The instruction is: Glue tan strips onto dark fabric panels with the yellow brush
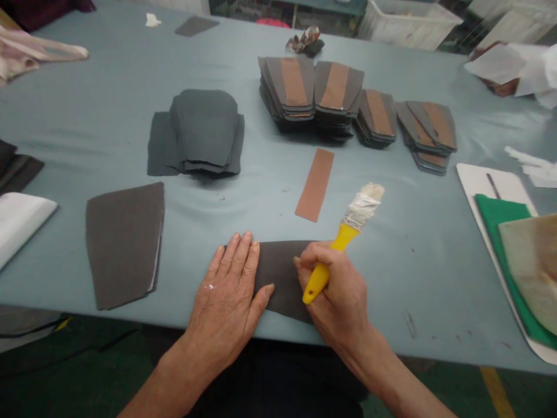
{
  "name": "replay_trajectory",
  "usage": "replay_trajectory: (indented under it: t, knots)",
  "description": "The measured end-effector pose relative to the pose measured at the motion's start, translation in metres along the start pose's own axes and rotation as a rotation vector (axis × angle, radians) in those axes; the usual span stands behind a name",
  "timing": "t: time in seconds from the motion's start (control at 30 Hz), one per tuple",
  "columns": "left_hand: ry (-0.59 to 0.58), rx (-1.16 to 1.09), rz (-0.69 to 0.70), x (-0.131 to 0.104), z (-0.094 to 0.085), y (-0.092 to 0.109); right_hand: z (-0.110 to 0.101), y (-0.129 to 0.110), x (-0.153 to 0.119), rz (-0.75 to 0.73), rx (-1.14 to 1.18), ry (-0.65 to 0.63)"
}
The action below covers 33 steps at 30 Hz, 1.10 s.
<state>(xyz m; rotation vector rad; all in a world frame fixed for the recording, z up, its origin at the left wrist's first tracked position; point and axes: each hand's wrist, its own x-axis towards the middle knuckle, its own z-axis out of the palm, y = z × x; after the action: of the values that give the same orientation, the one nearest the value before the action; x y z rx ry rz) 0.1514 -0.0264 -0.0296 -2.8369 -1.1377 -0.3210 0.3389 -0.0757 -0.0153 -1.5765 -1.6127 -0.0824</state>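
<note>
My left hand (230, 285) lies flat, fingers stretched out, on the left part of a dark grey-brown cut panel (282, 273) near the table's front edge. My right hand (337, 284) is closed round the yellow handle of a paintbrush (346, 235). Its bristles point up and away, coated with something white, and tape wraps the ferrule. The right thumb and fingers rest at the panel's right part, hiding that end. Just beyond the panel lies a single brown strip (315, 184).
Piled grey panels with brown strips (295, 81) stand at the back. Left of them is a dark green-grey stack (204, 128); nearer lies a grey-brown stack (124, 247). At right, a white board (472, 177) carries a green sheet (496, 215). White plastic (21, 217) lies at left.
</note>
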Motion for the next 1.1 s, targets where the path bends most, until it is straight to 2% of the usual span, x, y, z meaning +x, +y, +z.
replay_trajectory:
  t: [0.13,0.23,0.43,0.9,1.1]
  knots:
    - [0.0,0.007,0.006,0.001,-0.001,0.0,0.008,0.014,0.006,-0.035,-0.215,-0.199]
    - [-0.011,0.007,0.008,0.002,-0.003,0.0,0.004,0.026,0.005,-0.033,-0.257,-0.26]
    - [-0.042,-0.008,0.0,0.003,-0.005,0.0,-0.009,0.038,0.001,-0.022,-0.272,-0.223]
    - [-0.059,0.092,-0.163,-0.016,-0.006,-0.004,-0.007,0.042,-0.001,-0.015,-0.252,-0.175]
    - [-0.023,0.087,-0.22,-0.031,-0.003,-0.018,-0.006,0.044,-0.003,-0.012,-0.25,-0.175]
